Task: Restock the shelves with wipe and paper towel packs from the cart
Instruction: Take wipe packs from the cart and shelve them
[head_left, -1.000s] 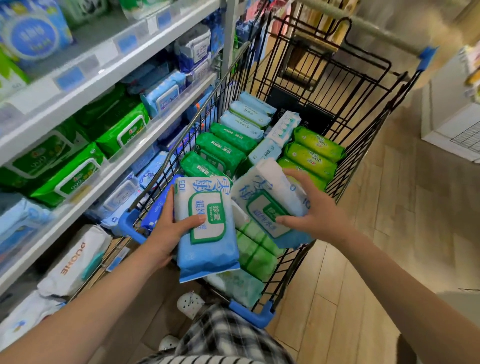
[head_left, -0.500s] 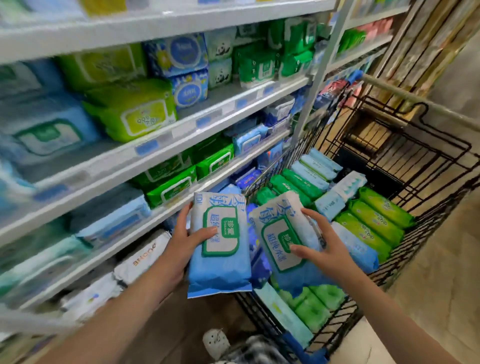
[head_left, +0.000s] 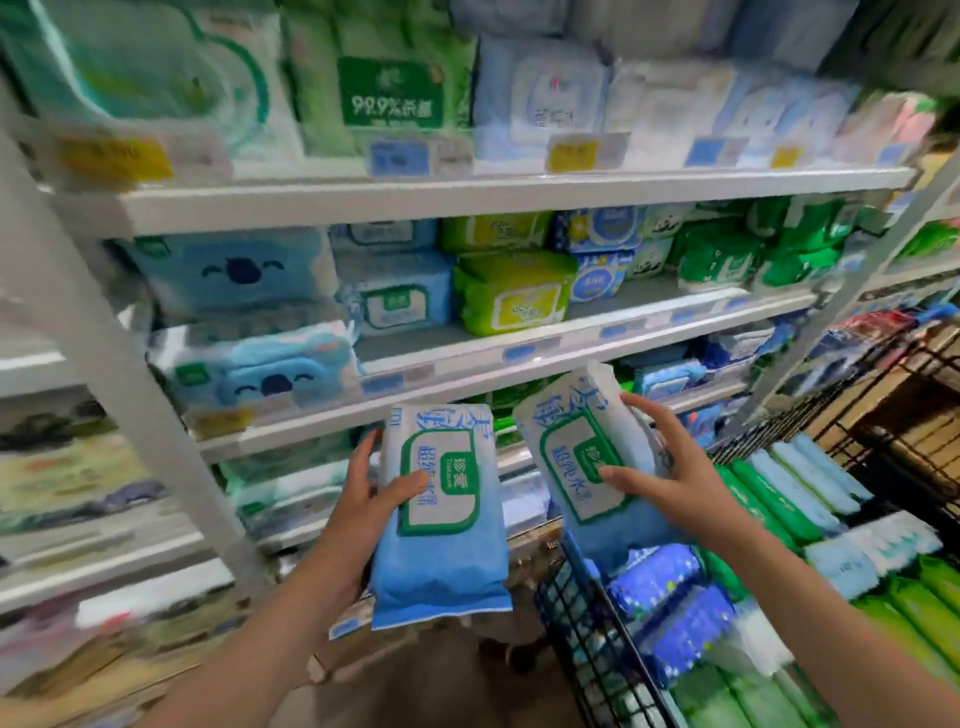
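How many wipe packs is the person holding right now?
2: the left pack in the left hand, the right pack in the right hand. Another may hide behind the left pack.

White metal shelving (head_left: 467, 200) filled the left and centre, its boards sloping across the view between pale upright posts (head_left: 119, 374). Blue and yellow price labels (head_left: 574, 153) lined the board edges. Below, a strip of brown floor (head_left: 415, 691) showed, blurred.

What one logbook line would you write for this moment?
left hand: holds blue wipe pack | right hand: holds matching second pack | both packs: in front of shelves | cart: more packs inside
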